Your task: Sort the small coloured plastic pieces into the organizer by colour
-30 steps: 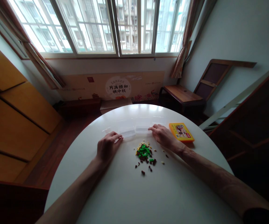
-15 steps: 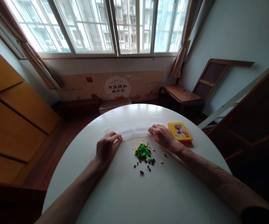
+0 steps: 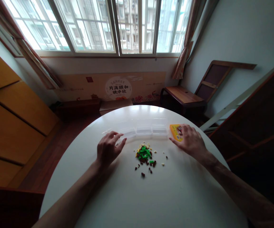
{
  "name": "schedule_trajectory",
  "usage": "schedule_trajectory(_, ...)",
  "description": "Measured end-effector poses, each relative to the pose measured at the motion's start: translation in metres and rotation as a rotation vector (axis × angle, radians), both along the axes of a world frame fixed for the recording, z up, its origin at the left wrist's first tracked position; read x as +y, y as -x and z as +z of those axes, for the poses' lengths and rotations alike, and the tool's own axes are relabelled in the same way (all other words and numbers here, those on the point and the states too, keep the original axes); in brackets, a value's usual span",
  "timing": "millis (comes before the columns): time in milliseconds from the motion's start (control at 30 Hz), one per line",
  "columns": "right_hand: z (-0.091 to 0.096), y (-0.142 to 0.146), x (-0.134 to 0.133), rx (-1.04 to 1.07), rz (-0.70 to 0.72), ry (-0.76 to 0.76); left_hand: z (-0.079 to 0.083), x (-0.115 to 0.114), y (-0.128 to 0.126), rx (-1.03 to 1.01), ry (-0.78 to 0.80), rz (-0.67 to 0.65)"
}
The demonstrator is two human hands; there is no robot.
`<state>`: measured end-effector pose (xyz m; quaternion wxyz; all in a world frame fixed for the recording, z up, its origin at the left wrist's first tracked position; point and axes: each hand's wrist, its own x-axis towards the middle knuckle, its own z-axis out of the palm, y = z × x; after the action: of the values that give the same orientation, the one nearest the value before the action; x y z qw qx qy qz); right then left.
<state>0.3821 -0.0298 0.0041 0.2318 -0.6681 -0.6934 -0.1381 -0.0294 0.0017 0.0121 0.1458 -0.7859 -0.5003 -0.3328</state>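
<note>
R hand (image 3: pixel 191 139) moved off the clear trays (image 3: pixel 144 130) since the last frame, now over the flat yellow printed box (image 3: pixel 174 129); L hand (image 3: pixel 109 146) thumb and index also opened up a bit. Box didn't shift on the tbl, trays neither

R hand: palm down, covered the R part of the box, thumb spread apart from the fingers and pointing at its near L corner. Fingertip contact w/ box: can't tell from this angle

L hand: thumb and index apart w/ visible gap, at near edge of the leftmost tray. Touching or just beside it, can't tell

Trays sat in a slightly curved row btwn the hands, lids seemingly folded back on the far side (transparent, hard to read). Toy brick pile (image 3: pixel 144 152) was on the white round table (image 3: pixel 132 196), near side of the trays: green pcs on top, yellow/cream behind, brown in front, a few loose brown + cream bits scattered around

Bkgd: barred window (image 3: pixel 87 27), banner w/ Chinese text (image 3: pixel 80 90) below it, low wooden seat (image 3: pixel 184 95) beyond the tbl on the R
</note>
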Motion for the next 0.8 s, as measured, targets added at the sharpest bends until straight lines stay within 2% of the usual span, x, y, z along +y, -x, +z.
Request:
schedule_trajectory(100,-0.015,-0.02,-0.003,0.037,-0.035,0.098,0.002,-0.004,-0.007,-0.018,0.0,-0.044)
schedule_trajectory(200,-0.019,-0.035,-0.006,0.094,-0.006,0.143,0.003,-0.008,-0.012,-0.025,0.012,-0.112)
schedule_trajectory(300,-0.008,-0.048,-0.016,0.156,0.055,0.155,0.003,-0.011,-0.013,-0.025,0.036,-0.2)
schedule_trajectory(433,0.022,-0.054,-0.043,0.226,0.263,0.162,0.004,-0.016,-0.018,-0.042,0.118,-0.355)
schedule_trajectory(500,0.039,-0.043,-0.056,0.253,0.413,0.197,0.006,-0.019,-0.023,-0.066,0.218,-0.437)
schedule_trajectory(600,0.057,-0.011,-0.066,0.288,0.619,0.243,0.008,-0.024,-0.034,-0.13,0.397,-0.586)
schedule_trajectory(700,0.063,0.027,-0.06,0.306,0.821,0.306,0.008,-0.028,-0.041,-0.241,0.516,-0.712)
schedule_trajectory(800,0.06,0.06,-0.046,0.288,0.969,0.367,0.006,-0.031,-0.037,-0.338,0.579,-0.729)
